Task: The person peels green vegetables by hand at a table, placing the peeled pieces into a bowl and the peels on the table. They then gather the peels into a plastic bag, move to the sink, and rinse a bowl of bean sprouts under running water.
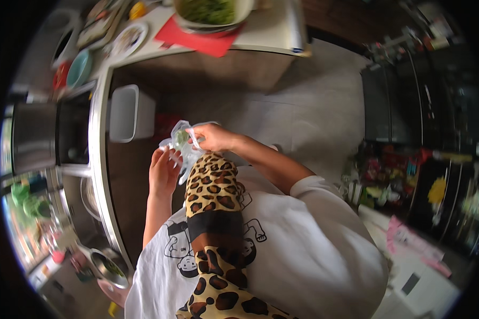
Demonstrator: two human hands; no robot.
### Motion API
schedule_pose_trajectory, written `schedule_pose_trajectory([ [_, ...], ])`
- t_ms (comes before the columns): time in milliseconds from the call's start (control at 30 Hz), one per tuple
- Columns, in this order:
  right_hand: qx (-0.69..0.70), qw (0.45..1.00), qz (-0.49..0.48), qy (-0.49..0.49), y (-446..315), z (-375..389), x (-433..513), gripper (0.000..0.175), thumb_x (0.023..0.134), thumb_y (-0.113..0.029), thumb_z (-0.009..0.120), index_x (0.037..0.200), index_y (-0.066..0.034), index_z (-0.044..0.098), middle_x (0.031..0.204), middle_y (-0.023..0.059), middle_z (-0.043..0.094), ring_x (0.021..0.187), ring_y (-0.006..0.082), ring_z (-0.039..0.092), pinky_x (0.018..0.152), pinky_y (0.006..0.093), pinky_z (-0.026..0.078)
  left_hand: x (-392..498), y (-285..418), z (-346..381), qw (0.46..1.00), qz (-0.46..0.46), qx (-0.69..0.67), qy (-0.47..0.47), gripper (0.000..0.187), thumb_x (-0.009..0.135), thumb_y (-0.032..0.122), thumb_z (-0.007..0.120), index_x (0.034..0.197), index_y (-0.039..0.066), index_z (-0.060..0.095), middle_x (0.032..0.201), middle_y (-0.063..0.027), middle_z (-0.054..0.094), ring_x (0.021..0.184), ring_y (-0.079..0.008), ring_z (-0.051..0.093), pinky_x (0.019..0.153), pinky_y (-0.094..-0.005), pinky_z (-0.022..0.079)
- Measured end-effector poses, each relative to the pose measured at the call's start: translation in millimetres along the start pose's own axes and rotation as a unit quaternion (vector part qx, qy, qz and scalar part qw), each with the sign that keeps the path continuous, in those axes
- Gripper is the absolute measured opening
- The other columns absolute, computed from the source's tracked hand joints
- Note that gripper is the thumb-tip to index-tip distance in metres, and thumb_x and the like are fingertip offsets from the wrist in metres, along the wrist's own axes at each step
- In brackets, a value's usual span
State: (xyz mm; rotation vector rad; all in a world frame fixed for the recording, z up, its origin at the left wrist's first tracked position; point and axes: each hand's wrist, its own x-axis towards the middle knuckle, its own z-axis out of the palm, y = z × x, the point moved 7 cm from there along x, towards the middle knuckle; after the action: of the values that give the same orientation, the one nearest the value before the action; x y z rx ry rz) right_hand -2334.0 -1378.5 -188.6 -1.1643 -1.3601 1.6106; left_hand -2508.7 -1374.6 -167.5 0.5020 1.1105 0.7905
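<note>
A thin clear plastic bag (188, 156) with something pale green inside hangs in front of my body. My right hand (213, 137) has its fingers closed on the bag's upper edge, with a whitish fold of plastic across them. At the bag's left side, my left hand (164, 169) pinches the plastic with bent fingers. The lower part of the bag is partly hidden behind a leopard-print cloth (213, 187) that hangs down over my white T-shirt (295, 239).
A grey-white bin (143, 113) stands on the floor beside the counter edge (99, 131). On the far counter, a pot of chopped greens (211, 26) rests on a red mat (223, 46). A plate (131, 40) and a teal bowl (80, 68) sit left. Dark cabinets (403, 99) line the right.
</note>
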Motion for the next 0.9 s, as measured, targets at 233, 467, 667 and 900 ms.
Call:
schedule_pose_trajectory([
  [233, 0.155, 0.952, -0.079, 0.25, 8.3, -133.7, -160.4, 0.032, 0.079, -0.013, 0.074, 0.109, -0.0025, 0.067, 0.101, 0.0069, 0.069, 0.097, 0.0128, 0.062, 0.08, 0.0289, 0.05, -3.7, -91.2, 235.1, 0.954, -0.161, 0.017, -0.254, 0.029, 0.099, 0.038, 0.048, 0.095, 0.011, 0.058, 0.085, 0.0013, 0.058, 0.08, -0.0109, 0.057, 0.066, -0.0242, 0.047],
  [467, -0.017, 0.907, -0.075, 0.414, 5.6, -248.9, -322.3, 0.028, 0.07, -0.018, 0.073, 0.092, -0.0016, 0.067, 0.085, 0.0149, 0.069, 0.079, 0.0257, 0.067, 0.075, 0.0341, 0.05, -54.5, -209.6, 430.8, 0.908, -0.103, 0.193, -0.358, 0.054, 0.102, 0.042, 0.037, 0.14, 0.005, 0.042, 0.125, -0.0051, 0.054, 0.109, -0.0174, 0.053, 0.098, -0.032, 0.04],
  [667, -0.118, 0.859, 0.046, 0.496, -19.5, -359.8, -452.5, 0.021, 0.066, -0.019, 0.07, 0.077, -0.0014, 0.065, 0.072, 0.0153, 0.066, 0.068, 0.0296, 0.065, 0.064, 0.0387, 0.051, -70.9, -284.2, 584.6, 0.814, -0.108, 0.268, -0.503, 0.057, 0.103, 0.044, 0.032, 0.135, -0.001, 0.048, 0.129, -0.0091, 0.056, 0.112, -0.0167, 0.053, 0.1, -0.0315, 0.038],
  [900, -0.192, 0.765, -0.037, 0.613, -147.0, -453.4, -614.3, 0.023, 0.072, -0.024, 0.068, 0.076, -0.0016, 0.065, 0.073, 0.0125, 0.067, 0.065, 0.0223, 0.064, 0.061, 0.0345, 0.049, -161.1, -239.6, 776.4, 0.585, 0.142, 0.406, -0.688, 0.044, 0.091, 0.045, 0.063, 0.091, 0.001, 0.067, 0.09, -0.0003, 0.062, 0.081, -0.008, 0.051, 0.076, -0.0247, 0.042],
])
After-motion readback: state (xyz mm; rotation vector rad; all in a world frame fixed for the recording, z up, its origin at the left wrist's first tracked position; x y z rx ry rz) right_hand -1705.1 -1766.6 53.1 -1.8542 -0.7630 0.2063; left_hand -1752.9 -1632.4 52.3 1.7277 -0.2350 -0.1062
